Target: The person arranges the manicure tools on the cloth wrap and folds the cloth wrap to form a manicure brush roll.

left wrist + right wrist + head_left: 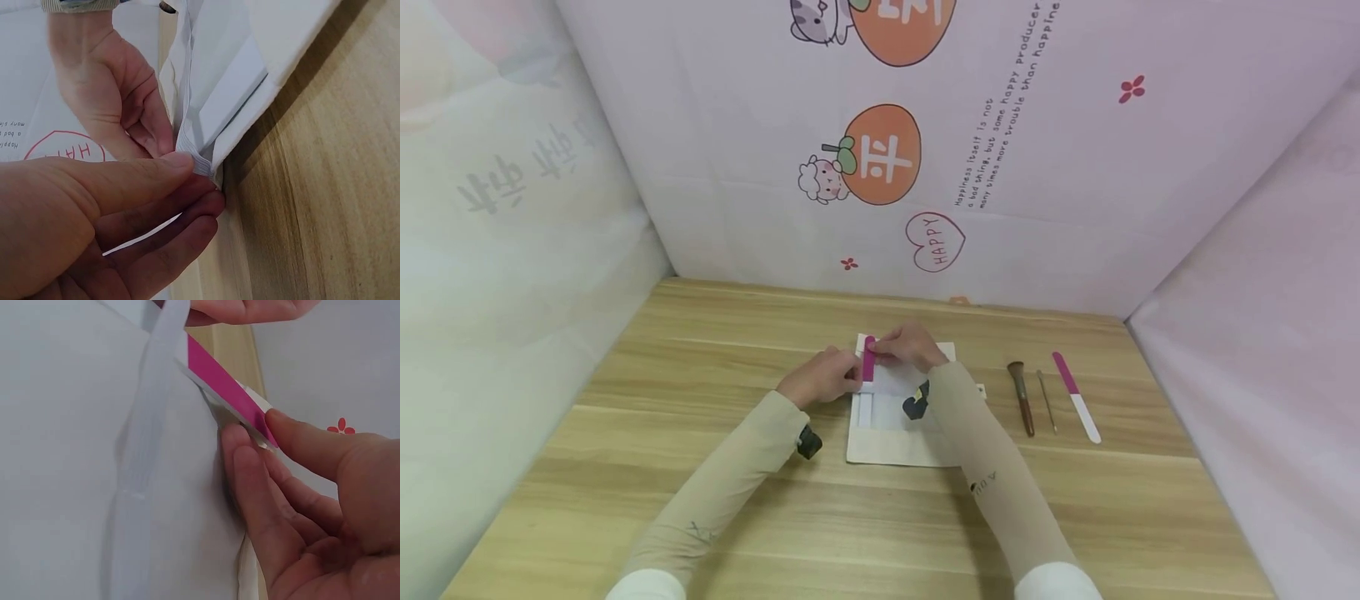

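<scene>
A white fabric case (895, 447) lies on the wooden table, with a white elastic band (147, 419) running across it. At its left side a nail file (868, 362), pink at the far half and white at the near half, passes under the band. My right hand (908, 346) pinches the pink end between thumb and fingers, as the right wrist view shows. My left hand (829, 375) pinches the band by the case's left edge, thumb on top and fingers below. The file's white half (234, 87) lies along the case in the left wrist view.
To the right of the case, a brown-handled brush (1021, 400), a thin metal tool (1047, 402) and a second pink-and-white nail file (1077, 397) lie on the table (790, 517). Printed white cloth (745, 225) screens the back and both sides.
</scene>
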Tool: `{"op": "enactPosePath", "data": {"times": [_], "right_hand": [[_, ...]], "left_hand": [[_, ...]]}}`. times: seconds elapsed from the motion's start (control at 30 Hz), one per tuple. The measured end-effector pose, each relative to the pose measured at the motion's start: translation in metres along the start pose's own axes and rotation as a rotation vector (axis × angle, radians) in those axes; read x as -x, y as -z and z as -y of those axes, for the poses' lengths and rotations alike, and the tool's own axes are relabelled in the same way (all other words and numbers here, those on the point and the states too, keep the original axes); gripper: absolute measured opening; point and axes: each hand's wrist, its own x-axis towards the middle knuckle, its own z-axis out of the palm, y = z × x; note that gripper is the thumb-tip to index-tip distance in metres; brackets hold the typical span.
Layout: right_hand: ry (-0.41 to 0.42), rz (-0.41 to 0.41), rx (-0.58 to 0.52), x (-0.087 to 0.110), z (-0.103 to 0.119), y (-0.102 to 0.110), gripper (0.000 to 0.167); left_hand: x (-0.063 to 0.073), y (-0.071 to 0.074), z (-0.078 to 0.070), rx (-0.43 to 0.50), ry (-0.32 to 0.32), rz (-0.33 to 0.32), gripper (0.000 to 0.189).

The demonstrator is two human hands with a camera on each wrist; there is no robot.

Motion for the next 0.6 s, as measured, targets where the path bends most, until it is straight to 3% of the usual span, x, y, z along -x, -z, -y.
{"op": "enactPosePath", "data": {"times": [0.27, 0.6], "right_hand": [[-0.003, -0.010, -0.064, -0.0048, 0.0007, 0.0007, 0.017], [0.031, 0.057, -0.058, 0.0013, -0.0026, -0.0007, 0.018]], "left_hand": [[-0.0023, -0.0020, 0.0011, -0.007, -0.003, -0.001, 0.019], [0.0000, 0.0017, -0.0006, -0.016, -0.004, -0.016, 0.020]]}}
